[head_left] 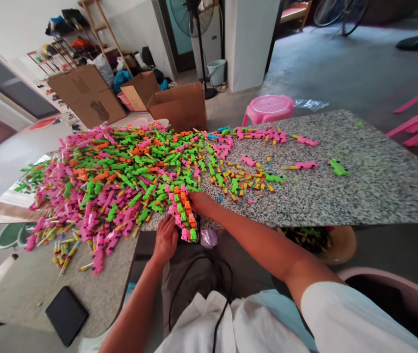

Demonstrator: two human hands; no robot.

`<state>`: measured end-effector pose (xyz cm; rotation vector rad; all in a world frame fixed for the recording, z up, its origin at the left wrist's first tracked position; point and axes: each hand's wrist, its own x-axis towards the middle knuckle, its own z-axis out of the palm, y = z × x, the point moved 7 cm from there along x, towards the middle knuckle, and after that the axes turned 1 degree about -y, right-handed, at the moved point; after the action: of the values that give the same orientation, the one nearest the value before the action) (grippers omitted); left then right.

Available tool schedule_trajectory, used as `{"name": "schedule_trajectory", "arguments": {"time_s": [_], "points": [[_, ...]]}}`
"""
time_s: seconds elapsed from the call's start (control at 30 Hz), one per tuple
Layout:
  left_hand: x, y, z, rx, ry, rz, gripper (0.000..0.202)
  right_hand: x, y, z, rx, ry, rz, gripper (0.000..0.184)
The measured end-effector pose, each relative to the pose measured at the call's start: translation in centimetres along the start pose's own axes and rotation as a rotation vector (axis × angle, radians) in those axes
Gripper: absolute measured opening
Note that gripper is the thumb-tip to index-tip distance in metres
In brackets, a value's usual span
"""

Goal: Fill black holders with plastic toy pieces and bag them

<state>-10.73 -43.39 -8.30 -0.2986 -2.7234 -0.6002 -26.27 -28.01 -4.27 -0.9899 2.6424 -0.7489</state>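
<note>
A big heap of small pink, green and orange plastic toy pieces (120,171) covers the left and middle of a speckled granite table (359,186). A packed stack of these pieces (184,211) stands at the table's near edge, over my lap. My left hand (165,239) is closed against the stack's left side, just below the edge. My right hand (200,201) rests on the tabletop at the stack's right side, fingers curled against the pieces.
Loose yellow sticks (245,179) and a few single pieces (338,167) lie to the right. A black phone (66,315) lies on the near left slab. A basin of pieces (319,241) sits under the table. Cardboard boxes (179,105), a pink stool (269,108) and a fan stand beyond.
</note>
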Motion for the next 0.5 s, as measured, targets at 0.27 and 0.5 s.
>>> {"name": "schedule_trajectory", "arguments": {"time_s": [0.27,0.5], "points": [[0.3,0.7,-0.4,-0.006,0.024,0.014,0.040,2.9,4.2,-3.8,-0.057,-0.131,0.172,0.034],[0.3,0.5,-0.3,-0.032,0.039,-0.011,0.042,5.7,7.5,-4.3,0.028,-0.064,0.589,0.052]]}}
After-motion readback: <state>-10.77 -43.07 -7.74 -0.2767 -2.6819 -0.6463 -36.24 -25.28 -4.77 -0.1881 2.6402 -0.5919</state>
